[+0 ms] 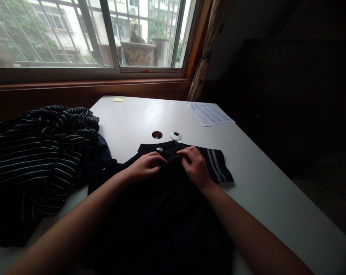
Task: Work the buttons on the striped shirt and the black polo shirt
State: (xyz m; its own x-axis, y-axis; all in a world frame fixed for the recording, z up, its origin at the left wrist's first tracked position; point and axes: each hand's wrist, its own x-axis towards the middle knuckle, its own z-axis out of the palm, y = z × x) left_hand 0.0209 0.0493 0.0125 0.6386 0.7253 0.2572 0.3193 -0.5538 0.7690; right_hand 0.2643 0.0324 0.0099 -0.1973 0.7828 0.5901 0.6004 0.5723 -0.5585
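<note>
A black shirt (164,214) with a collar lies spread on the white table, neck end away from me. Two pale stripes cross its right sleeve (217,166), and a small white label shows inside the neck. My left hand (147,165) has its fingers closed on the collar's left front edge. On the other side, my right hand (196,166) pinches the collar edge between thumb and fingers. The two hands are a short gap apart. Dark cloth hides the exact folds under the fingertips.
A heap of black clothing with white stripes (46,152) lies at the left. Beyond the shirt are a round cable hole (157,135) and its white cover (176,135). Printed papers (210,114) and a yellow sticky note (118,99) lie near the table's far edge (144,98).
</note>
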